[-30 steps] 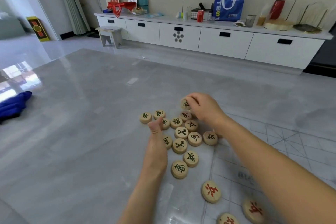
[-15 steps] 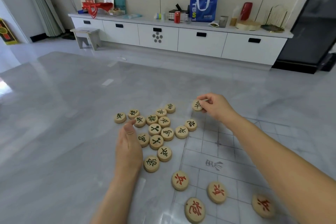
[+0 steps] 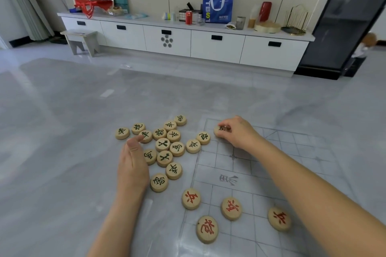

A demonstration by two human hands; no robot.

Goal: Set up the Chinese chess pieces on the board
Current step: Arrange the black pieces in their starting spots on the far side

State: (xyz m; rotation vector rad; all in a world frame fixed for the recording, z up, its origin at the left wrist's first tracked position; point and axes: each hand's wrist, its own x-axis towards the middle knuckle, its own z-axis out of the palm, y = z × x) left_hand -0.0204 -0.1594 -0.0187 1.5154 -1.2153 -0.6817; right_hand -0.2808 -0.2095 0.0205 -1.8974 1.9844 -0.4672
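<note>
- right grip (image 3: 238, 131) pinches green-lettered piece (image 3: 219, 130) at board (image 3: 271, 152) far-left corner
- left grip (image 3: 132, 165) relaxed, thumb out, holds nothing, beside loose green pieces (image 3: 163, 144) on surface (image 3: 62, 152)
- four red pieces (image 3: 230, 208) on board's near part

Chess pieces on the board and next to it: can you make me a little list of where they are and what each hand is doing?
board: clear sheet with grid lines, on the right
red-lettered pieces: four, face up on the board's near part
green-lettered pile: loose cluster, mostly left of the board
right hand: pinches one green-lettered piece at the board's far-left corner
left hand: holds nothing, rests beside the pile
</note>
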